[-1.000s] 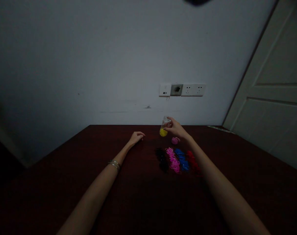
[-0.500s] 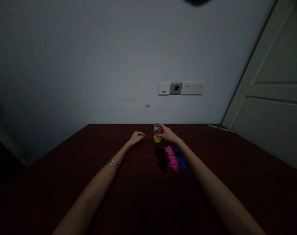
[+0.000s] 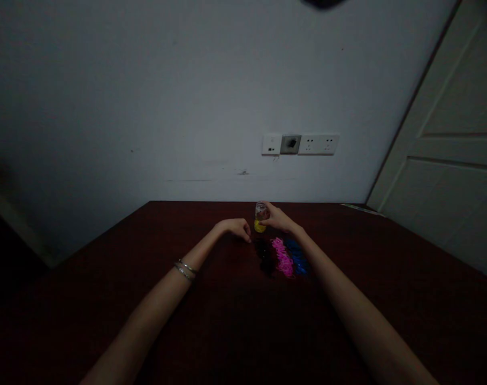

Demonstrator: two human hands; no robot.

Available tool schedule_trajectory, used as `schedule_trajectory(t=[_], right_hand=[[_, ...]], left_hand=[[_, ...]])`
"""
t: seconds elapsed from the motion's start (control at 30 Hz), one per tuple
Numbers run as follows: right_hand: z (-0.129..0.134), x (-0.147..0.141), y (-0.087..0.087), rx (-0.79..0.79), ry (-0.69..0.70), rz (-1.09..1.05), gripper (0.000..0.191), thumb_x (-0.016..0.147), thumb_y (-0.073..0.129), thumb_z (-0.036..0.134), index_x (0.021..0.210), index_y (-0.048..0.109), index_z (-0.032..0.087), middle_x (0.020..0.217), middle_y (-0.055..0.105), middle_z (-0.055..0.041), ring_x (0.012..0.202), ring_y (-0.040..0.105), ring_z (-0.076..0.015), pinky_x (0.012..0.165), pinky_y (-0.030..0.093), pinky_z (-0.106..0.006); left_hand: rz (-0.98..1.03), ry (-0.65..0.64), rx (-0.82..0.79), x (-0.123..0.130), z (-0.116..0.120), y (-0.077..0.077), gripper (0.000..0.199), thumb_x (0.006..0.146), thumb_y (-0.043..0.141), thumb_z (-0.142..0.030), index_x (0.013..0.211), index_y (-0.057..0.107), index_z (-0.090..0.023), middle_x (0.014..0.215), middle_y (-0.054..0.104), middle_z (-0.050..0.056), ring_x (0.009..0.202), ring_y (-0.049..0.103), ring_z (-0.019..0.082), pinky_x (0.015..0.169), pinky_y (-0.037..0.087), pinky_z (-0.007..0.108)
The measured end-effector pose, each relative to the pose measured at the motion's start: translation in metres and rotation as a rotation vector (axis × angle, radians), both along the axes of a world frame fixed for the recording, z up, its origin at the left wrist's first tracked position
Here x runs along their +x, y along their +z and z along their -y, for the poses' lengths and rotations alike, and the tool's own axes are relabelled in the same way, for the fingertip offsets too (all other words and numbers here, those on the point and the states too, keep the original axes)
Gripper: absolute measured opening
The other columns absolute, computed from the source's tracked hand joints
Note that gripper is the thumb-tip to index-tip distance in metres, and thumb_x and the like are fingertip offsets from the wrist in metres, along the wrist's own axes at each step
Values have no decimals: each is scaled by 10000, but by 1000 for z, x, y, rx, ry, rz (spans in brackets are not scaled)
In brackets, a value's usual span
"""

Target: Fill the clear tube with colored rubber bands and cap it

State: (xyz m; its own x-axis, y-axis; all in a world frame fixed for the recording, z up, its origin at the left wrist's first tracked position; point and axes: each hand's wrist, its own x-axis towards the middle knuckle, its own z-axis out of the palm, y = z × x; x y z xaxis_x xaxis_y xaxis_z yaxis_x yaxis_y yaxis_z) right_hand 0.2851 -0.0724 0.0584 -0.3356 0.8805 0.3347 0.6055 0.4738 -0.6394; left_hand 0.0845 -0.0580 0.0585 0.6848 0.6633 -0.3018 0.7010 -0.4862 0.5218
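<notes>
A clear jar (image 3: 260, 212) with yellow pieces in its lower part stands upright on the dark red table, and my right hand (image 3: 276, 218) is wrapped round its right side. My left hand (image 3: 241, 229) is closed, fingertips bent down near the table at the upper left end of a black pile (image 3: 265, 258). Whether those fingertips grip anything is too small to tell. Right of the black pile lies a pink pile (image 3: 282, 258) of thin loops or strands, and beside that a blue pile (image 3: 297, 256), close to my right forearm.
The table (image 3: 211, 331) reaches back to a grey wall with a row of sockets (image 3: 300, 145). A flat, thin strip (image 3: 363, 209) lies at the back right edge. On the right is a panelled door (image 3: 456, 144).
My left hand has moved right and slightly nearer, to the black pile, with its fingers turned down. My right hand keeps its hold on the jar. The view has shifted slightly.
</notes>
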Motion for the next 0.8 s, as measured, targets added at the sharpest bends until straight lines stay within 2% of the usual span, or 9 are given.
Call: schedule_trajectory(t=[0.13, 0.27, 0.43, 0.53, 0.63, 0.8], right_hand=[[-5, 9, 2, -50, 15, -23, 935, 596, 735, 190, 1376, 223, 138, 986, 604, -81, 777, 573, -144, 734, 471, -289], [-3, 26, 18, -111, -1, -74, 975, 606, 735, 219, 1397, 168, 185, 1068, 569, -102, 817, 583, -153, 714, 498, -287], [10, 44, 47, -105, -45, -143, 887, 648, 694, 187, 1388, 205, 194, 1118, 546, -127, 842, 590, -164, 694, 523, -276], [17, 50, 59, -74, -60, -140, 829, 662, 679, 170, 1372, 253, 181, 1090, 566, -127, 825, 600, -165, 721, 525, -291], [22, 55, 64, -54, -61, -125, 776, 670, 670, 165, 1351, 297, 152, 1059, 583, -131, 803, 608, -164, 733, 523, -298], [25, 60, 65, -49, -60, -92, 684, 689, 646, 166, 1313, 365, 171, 991, 620, -99, 784, 617, -157, 733, 520, -292]], left_hand=[[-37, -18, 75, 14, 13, 5, 415, 558, 717, -308, 927, 648, -133, 676, 619, -9, 594, 524, 110, 563, 373, 204], [-29, -60, 153, 24, 25, 8, 377, 598, 707, -344, 891, 655, -113, 685, 616, 3, 607, 532, 117, 580, 376, 212], [-8, -49, 205, 33, 33, 6, 406, 589, 725, -368, 902, 646, -122, 705, 615, 10, 629, 537, 118, 589, 381, 205], [-6, -23, 240, 37, 35, 3, 321, 600, 721, -317, 858, 656, -137, 711, 617, 4, 629, 536, 109, 587, 379, 194], [6, -18, 243, 39, 36, 1, 244, 624, 694, -254, 842, 667, -147, 701, 619, -2, 620, 535, 102, 574, 375, 185], [33, -24, 270, 40, 37, -1, 188, 621, 677, -202, 799, 673, -142, 688, 622, -5, 624, 534, 98, 568, 366, 176]])
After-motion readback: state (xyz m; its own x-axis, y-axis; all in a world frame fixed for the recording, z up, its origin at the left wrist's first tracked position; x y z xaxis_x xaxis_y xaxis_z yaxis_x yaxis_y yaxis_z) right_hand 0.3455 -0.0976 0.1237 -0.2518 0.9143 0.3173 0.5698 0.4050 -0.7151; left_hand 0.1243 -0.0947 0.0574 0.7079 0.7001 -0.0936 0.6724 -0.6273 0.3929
